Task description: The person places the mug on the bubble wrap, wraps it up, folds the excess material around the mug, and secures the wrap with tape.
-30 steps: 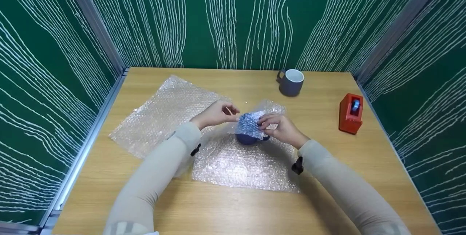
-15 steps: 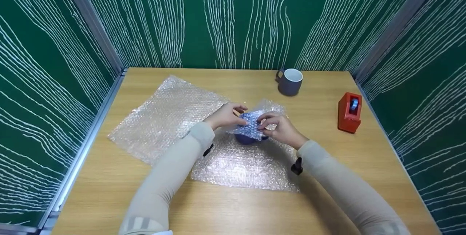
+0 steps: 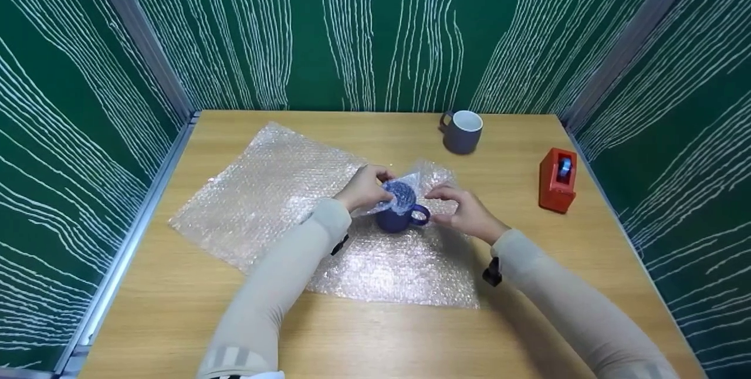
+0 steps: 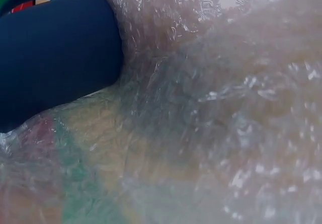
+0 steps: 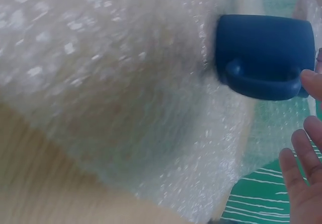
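Observation:
A dark blue mug [image 3: 392, 222] stands upright on a sheet of bubble wrap [image 3: 387, 279], its handle [image 3: 421, 215] pointing right. A corner of the wrap is folded over the mug's mouth. At the mug's left rim my left hand [image 3: 365, 188] pinches this folded wrap between thumb and fingers; the fingers are partly hidden. My right hand [image 3: 466, 212] is just right of the handle, fingers spread from the thumb with nothing between them. In the right wrist view its thumb [image 5: 312, 83] is right by the handle. The left wrist view shows the mug's side [image 4: 60, 53] beside the wrap.
A second sheet of bubble wrap [image 3: 264, 185] lies flat on the left of the wooden table [image 3: 375, 338]. At the back stands a grey mug [image 3: 462, 137] with a white inside. A red tape dispenser [image 3: 557, 182] sits near the right edge. Green walls [image 3: 410, 33] surround the table.
My left hand has moved right to the mug's rim and taken hold of the folded wrap. My right hand has let go of the wrap and drawn back right, baring the handle.

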